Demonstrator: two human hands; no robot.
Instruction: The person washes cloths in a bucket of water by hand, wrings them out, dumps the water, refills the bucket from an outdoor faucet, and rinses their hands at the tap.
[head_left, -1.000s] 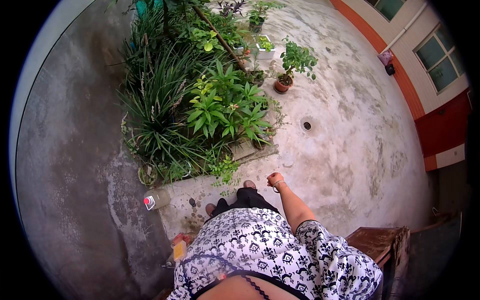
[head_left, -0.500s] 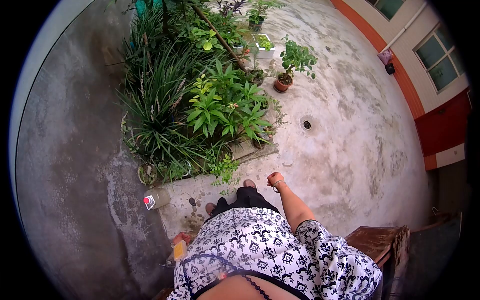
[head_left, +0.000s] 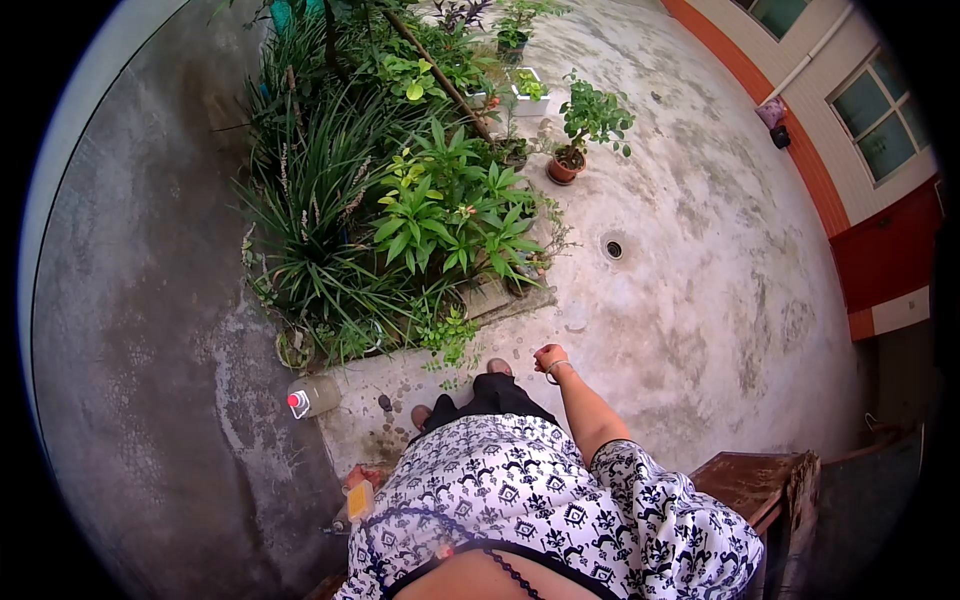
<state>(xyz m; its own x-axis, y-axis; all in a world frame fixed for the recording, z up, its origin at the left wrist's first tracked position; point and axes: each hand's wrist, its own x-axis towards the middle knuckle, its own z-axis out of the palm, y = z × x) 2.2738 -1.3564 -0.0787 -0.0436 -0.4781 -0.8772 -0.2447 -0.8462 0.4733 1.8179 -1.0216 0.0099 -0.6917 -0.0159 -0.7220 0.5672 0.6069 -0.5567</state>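
Observation:
My right hand (head_left: 549,357) is held out in front of my body above the concrete, its fingers curled in and nothing visible in them. A light bracelet (head_left: 557,371) circles that wrist. Low on the left, beside my patterned shirt (head_left: 500,480), part of my left hand (head_left: 364,477) shows; its fingers are too small and covered to read. Closest to it is a small clear-and-yellow rectangular object (head_left: 359,502), with a greyish metallic piece (head_left: 340,523) just below. A clear plastic jug with a red cap (head_left: 315,398) stands on the ground ahead of the left hand.
Dense green plants (head_left: 440,220) fill a bed with a low stone edge (head_left: 515,305). To its right are a potted plant (head_left: 566,168), a white planter (head_left: 530,100) and a floor drain (head_left: 613,249). Brown wooden furniture (head_left: 745,485) stands behind on the right.

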